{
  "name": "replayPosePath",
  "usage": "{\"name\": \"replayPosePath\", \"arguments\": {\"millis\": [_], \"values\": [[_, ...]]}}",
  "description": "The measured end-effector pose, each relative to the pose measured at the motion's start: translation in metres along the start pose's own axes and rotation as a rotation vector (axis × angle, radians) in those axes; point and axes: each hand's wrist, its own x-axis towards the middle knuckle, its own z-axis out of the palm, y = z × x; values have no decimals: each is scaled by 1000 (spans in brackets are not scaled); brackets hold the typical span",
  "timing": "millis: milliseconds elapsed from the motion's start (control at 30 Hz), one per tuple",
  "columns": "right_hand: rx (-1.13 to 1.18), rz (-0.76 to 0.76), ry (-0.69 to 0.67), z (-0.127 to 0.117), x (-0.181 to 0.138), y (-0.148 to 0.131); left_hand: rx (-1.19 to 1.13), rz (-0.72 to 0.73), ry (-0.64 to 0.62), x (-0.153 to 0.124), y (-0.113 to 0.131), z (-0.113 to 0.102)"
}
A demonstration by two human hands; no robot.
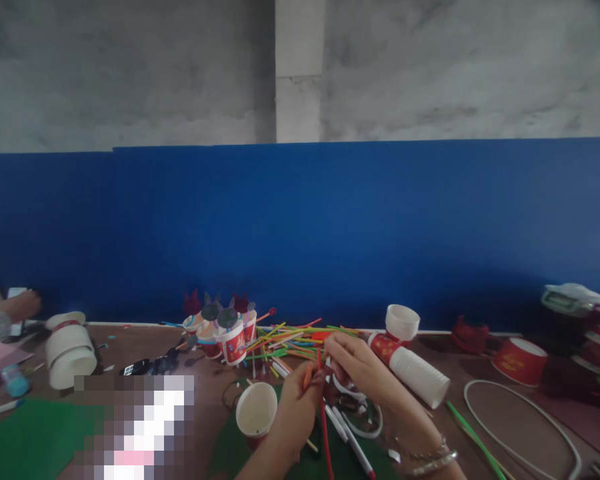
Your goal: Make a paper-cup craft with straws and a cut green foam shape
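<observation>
Over the middle of the table, my left hand [297, 403] is closed, with a long thin red stick [325, 433] at its fingertips. A small orange piece [307, 377] shows between its fingers. My right hand [353, 360], with bracelets at the wrist, is pinched just to the right of the stick's upper end; what its fingertips hold is hidden. Beside my left wrist stands an open paper cup [257, 410]. Below my right hand lie white markers [350, 433] and a white cable loop [373, 427].
Decorated red-and-white cups [233, 343] stand behind, near a heap of colourful sticks [293, 343]. A stack of paper cups [415, 373] lies at right, near a red bowl [520, 362]. Green paper [25, 440] lies at left. Another person's hand [23, 305] is at far left.
</observation>
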Motion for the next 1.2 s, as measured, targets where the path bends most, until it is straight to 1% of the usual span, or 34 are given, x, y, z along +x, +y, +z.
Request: {"name": "replayPosePath", "arguments": {"millis": [67,133,200,300,400,500,600,700,767,867,967,1100,1200], "values": [[38,-37,59,7,4,1,-116,-158,-9,0,3,0],[35,-37,49,12,6,2,-238,-234,-76,-1,5,-1],[64,10,35,14,7,4,-380,-221,-183,-1,6,-2],[216,125,11,14,8,7,-539,-217,-303,-1,7,-4],[293,204,-53,9,7,7,-573,-314,-355,-3,10,-8],[305,167,-140,7,4,4,-594,-431,-449,-5,14,-13],[310,108,-216,9,3,2,-603,-470,-580,-8,17,-18],[302,124,-267,12,2,2,-613,-491,-669,-9,18,-19],[321,126,-258,12,2,2,-621,-493,-671,-9,17,-19],[378,120,-179,10,2,0,-639,-464,-609,-8,17,-17],[372,132,-124,10,1,-3,-589,-499,-594,-7,17,-17],[284,160,-150,12,0,-5,-478,-573,-590,-6,19,-17],[246,175,-179,14,-2,-8,-463,-593,-629,-6,17,-17]]}}
